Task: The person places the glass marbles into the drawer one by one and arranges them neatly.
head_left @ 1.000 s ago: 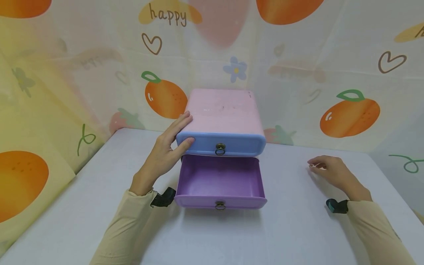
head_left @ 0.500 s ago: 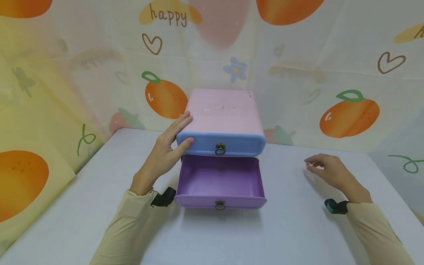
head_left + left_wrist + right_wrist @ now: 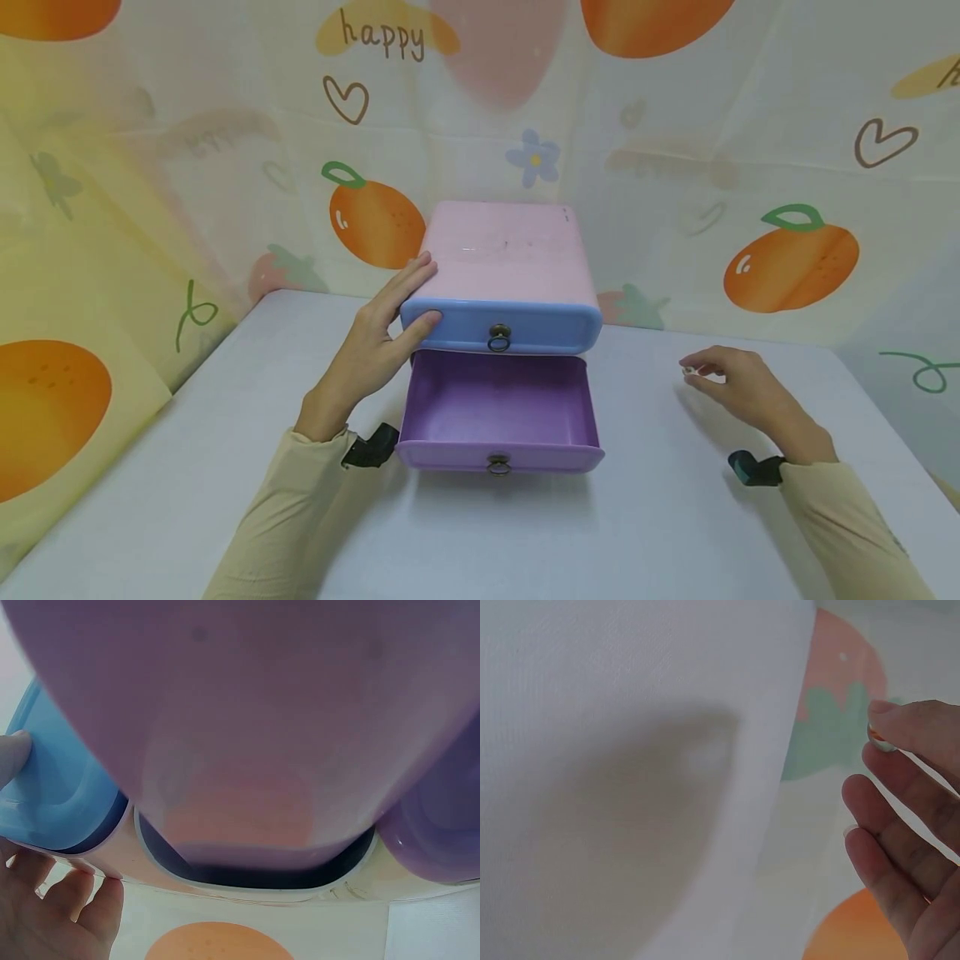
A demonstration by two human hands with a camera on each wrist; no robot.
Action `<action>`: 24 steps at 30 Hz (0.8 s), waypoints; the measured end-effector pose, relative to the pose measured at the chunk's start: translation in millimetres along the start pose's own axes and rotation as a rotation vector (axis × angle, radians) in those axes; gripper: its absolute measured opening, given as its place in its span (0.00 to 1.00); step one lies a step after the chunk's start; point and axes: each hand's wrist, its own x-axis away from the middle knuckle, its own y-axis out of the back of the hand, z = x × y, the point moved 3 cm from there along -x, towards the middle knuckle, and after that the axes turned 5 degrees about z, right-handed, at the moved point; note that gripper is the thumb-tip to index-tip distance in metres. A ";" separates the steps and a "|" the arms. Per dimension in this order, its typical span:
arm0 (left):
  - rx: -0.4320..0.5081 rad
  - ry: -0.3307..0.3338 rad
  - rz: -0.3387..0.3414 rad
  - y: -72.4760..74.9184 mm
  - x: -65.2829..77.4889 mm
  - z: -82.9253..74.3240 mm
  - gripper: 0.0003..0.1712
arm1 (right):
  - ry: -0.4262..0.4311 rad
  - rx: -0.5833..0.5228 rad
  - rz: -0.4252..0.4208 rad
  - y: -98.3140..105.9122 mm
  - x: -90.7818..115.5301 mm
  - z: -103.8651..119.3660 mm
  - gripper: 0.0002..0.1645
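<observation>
A small drawer cabinet (image 3: 504,250) with a pink top stands on the table. Its blue top drawer (image 3: 457,333) is closed, while the purple drawer (image 3: 498,408) below it is pulled out, with nothing seen inside. My left hand (image 3: 367,350) rests against the cabinet's left side, fingers extended along it and thumb on the blue front. To the right, above the tabletop, my right hand (image 3: 738,387) pinches a small clear marble (image 3: 881,741) with an orange streak between thumb and index finger. In the right wrist view the other fingers are spread apart from it.
Another purple drawer (image 3: 446,802) of the cabinet shows closed in the left wrist view. Small ring pulls (image 3: 498,337) stick out of the drawer fronts. A fruit-print cloth (image 3: 652,192) hangs behind the white table (image 3: 652,517).
My right hand has drifted a little to the left, toward the cabinet, with the marble still pinched. The left hand and the drawers have stayed where they were.
</observation>
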 end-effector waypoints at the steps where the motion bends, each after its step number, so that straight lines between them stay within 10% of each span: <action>1: -0.002 -0.003 -0.001 0.0 -0.1 0.0 0.33 | 0.004 0.002 -0.004 0.1 0.3 0.9 0.14; 24: -0.012 -0.015 -0.005 0.3 -0.1 -0.4 0.32 | 0.093 0.024 -0.089 4.6 4.3 36.1 0.14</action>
